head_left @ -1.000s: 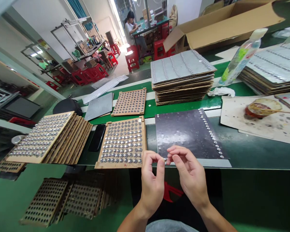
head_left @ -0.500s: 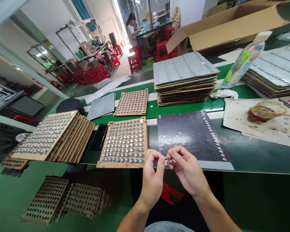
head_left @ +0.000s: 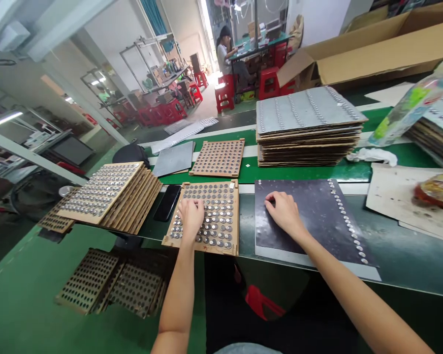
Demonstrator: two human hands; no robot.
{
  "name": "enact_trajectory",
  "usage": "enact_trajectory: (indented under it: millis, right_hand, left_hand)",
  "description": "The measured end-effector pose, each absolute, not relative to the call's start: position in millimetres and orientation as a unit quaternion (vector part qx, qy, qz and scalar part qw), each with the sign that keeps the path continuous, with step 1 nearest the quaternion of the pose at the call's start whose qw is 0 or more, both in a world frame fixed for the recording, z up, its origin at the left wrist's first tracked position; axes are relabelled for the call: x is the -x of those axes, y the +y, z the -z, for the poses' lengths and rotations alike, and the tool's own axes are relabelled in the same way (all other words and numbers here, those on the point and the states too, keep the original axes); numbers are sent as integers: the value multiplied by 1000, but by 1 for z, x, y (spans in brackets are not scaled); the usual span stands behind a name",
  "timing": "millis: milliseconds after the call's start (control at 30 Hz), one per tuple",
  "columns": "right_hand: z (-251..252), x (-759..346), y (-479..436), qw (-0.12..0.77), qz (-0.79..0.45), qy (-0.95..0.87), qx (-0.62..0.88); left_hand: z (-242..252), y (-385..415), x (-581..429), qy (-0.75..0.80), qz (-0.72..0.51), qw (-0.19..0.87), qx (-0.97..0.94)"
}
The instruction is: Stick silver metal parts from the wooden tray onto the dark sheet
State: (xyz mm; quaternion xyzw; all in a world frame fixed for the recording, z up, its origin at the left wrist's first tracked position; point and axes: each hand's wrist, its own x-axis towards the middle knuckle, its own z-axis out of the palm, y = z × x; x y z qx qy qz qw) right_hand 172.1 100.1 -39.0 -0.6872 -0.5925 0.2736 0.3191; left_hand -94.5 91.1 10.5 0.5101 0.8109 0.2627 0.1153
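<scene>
My left hand point(head_left: 192, 216) is over a wooden board point(head_left: 235, 216) set with rows of small round metal pieces. Its fingers are bent down and pinched at the board's upper left part; anything between them is hidden. Over the left part of a black sheet point(head_left: 299, 221), my right hand point(head_left: 283, 209) has thumb and fingertips curled together, and I cannot make out what they hold. Small shiny round pieces point(head_left: 346, 216) run down the sheet's right side, and two more sit at its top left corner.
Left of the board are a black phone point(head_left: 167, 203) and a stack of filled boards point(head_left: 133, 196). Behind stand another board point(head_left: 217, 157), a stack of grey sheets point(head_left: 310, 147) and a plastic bottle point(head_left: 409, 105). A jar of amber stuff point(head_left: 437, 189) sits right. A person point(head_left: 225, 49) sits far back.
My hands were together at the bench's front edge with a small metal piece between the fingertips. They have parted: the left moved left over the board, the right forward over the black sheet.
</scene>
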Motion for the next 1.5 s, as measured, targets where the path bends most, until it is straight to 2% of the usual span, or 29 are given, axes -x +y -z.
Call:
enact_trajectory:
  millis: [133, 267, 567, 800, 1000, 1233, 1400, 1500]
  right_hand:
    - [40, -171, 117, 226, -205, -632, 713]
    - [39, -172, 132, 177, -162, -640, 730]
    - [40, -163, 167, 200, -149, -622, 742]
    - [31, -164, 154, 301, -229, -622, 685]
    - [3, -161, 55, 439, -316, -637, 548]
    - [-17, -151, -18, 614, -326, -553, 459]
    - [-18, -145, -28, 668, -251, -550, 435]
    - [-20, -140, -35, 676, -309, -513, 430]
  left_hand:
    - [-3, 101, 89, 821, -213, 86, -523]
    - [0, 102, 87, 829, -201, 63, -518]
    - [-6, 73, 75, 788, -296, 71, -536]
    - [-2, 43, 36, 700, -410, 175, -558]
    - [-6, 20, -1, 600, -465, 320, -567]
    - [-32, -11, -21, 497, -496, 461, -543]
    - [-40, -18, -24, 490, -506, 434, -561]
    - [-40, -20, -26, 492, -516, 387, -585]
